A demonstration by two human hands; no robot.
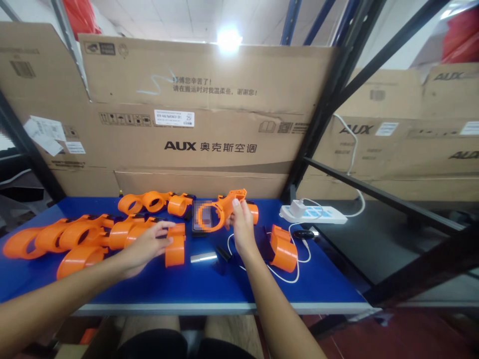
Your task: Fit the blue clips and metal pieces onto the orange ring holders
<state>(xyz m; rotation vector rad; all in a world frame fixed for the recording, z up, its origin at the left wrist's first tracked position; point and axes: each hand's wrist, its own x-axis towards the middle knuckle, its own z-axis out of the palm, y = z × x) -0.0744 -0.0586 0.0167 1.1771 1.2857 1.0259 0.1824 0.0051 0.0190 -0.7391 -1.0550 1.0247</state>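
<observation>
My right hand (pixel 242 224) is closed on an orange plastic ring holder (pixel 212 217), raised above the table with its round opening facing me. My left hand (pixel 147 247) reaches over the table's left half, fingers spread. Its fingertips are at the left edge of another orange ring holder (pixel 174 249); whether they press on it is hard to tell. Below and between the hands lies a silver-and-black cylindrical object (pixel 204 257). A dark flat device (pixel 202 227), partly blurred out, lies behind the raised ring.
Several orange ring holders (pixel 80 234) line the blue table (pixel 209 291) at left; another (pixel 283 252) lies right. A white power strip (pixel 314 213), looping white cable (pixel 298 269) and black plug-like piece (pixel 304 234) are at right. Cardboard (pixel 209 124) walls the back beside a black metal post (pixel 318 114).
</observation>
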